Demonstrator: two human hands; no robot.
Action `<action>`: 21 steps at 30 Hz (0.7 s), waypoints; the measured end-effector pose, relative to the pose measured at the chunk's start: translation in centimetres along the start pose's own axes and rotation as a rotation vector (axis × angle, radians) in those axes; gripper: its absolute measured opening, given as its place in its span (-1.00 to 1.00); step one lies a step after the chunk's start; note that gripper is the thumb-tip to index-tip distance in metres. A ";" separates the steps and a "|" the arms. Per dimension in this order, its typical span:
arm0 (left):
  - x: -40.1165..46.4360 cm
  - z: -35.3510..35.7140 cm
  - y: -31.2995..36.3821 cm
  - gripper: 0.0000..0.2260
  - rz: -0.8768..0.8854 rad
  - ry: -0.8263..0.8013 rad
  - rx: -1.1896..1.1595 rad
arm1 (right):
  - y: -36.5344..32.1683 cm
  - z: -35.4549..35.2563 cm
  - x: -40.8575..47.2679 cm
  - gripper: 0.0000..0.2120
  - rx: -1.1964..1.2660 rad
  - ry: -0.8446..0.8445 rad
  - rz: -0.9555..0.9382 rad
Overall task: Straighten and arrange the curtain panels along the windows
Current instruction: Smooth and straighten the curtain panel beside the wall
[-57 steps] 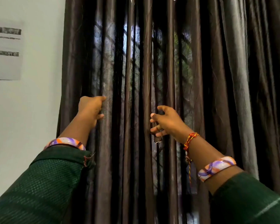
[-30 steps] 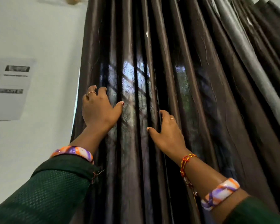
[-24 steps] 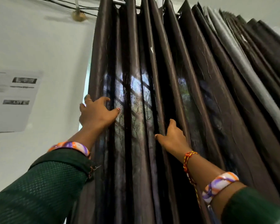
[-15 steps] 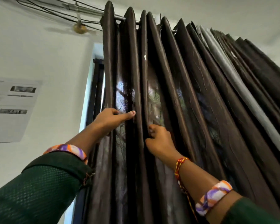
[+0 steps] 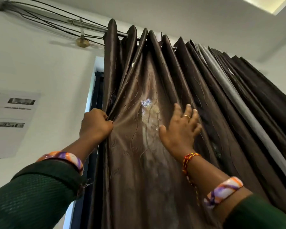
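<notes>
A: From the head view, where is the curtain (image 5: 139, 154)?

B: It hangs from the rod (image 5: 92, 28) by the ceiling, bunched in tall pleats over the window, its left edge just beside the window frame (image 5: 96, 90). A grey panel (image 5: 224, 83) sits among the dark folds further right.

A: Why is the left hand (image 5: 95, 124) clenched like that?

B: Its fingers are curled round the curtain's leading edge, gripping a fold. I judge it is anchoring that edge near the frame so the cloth has something to pull against.

A: And the right hand (image 5: 180, 128)?

B: Released, fingers straight and spread, palm flat on the cloth right of the stretched part, touching a pleat. It seems to press the fabric sideways; between the two hands the cloth is drawn taut and smooth, so its embroidered pattern shows.

A: So the hold is about tension?

B: I think so: one hand fixes, the other spreads. The pleats to the right remain tightly packed, so much of the arranging looks undone.

A: Anything else there?

B: A paper (image 5: 8, 123) on the wall at left, and cables (image 5: 40, 19) running along to the rod.
</notes>
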State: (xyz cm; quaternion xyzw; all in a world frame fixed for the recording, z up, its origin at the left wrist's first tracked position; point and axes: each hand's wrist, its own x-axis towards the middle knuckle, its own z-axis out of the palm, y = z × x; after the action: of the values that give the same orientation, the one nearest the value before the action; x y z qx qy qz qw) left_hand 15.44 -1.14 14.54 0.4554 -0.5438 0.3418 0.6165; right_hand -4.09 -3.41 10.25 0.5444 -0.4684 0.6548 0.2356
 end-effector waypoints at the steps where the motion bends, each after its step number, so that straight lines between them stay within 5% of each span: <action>1: 0.2 -0.3 -0.6 -0.75 0.011 0.009 0.005 | 0.7 0.0 0.9 -0.20 0.040 -0.061 0.117; 4: 0.8 -1.2 -1.9 -0.76 0.061 0.027 0.040 | 2.4 0.6 2.9 -0.26 0.350 -0.249 0.332; 9: 1.5 -2.7 -2.6 -0.80 0.112 0.034 0.076 | 0.8 1.7 2.6 -0.72 0.410 -0.312 0.197; 21: 4.4 -9.0 -7.3 -0.84 0.144 0.099 0.326 | -14.0 1.2 1.3 -0.69 0.459 -0.366 -0.326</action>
State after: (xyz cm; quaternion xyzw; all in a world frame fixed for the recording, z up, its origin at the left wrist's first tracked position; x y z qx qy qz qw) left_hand 26.13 4.39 17.56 0.4917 -0.4814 0.4905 0.5347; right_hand 7.53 1.60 16.43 0.7596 -0.2499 0.5883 0.1203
